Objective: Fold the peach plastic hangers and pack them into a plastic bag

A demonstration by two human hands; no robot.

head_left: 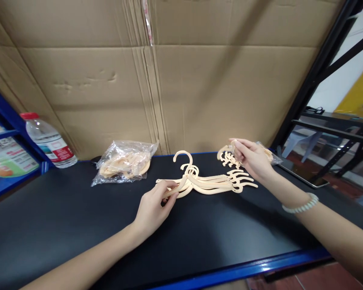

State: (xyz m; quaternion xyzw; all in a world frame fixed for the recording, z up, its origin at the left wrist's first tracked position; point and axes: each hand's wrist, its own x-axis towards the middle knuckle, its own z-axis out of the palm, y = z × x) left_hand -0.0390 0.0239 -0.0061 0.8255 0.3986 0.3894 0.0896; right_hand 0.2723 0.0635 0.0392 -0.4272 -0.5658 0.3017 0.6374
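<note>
Several cream plastic clothes hangers (pixel 211 185) lie stacked at the middle of the black table, hooks pointing away from me. My left hand (pixel 153 203) is closed round the left arm of the top hanger, thumb below and fingers above. Over at the right, my right hand (pixel 253 158) is raised with its fingertips pinched together. What sits in that pinch, possibly a small cream piece, is too small to make out. Just beside and behind its fingers is a cluster of small cream hooked pieces (pixel 229 159), partly hidden by the hand.
A clear plastic bag (pixel 125 161) of cream parts lies left of the stack. Farther left, a red-capped water bottle (pixel 50 141) leans by a blue rack. Another bag (pixel 269 155) and a flat dark device (pixel 304 172) lie at the right. Cardboard (pixel 230 80) walls the back.
</note>
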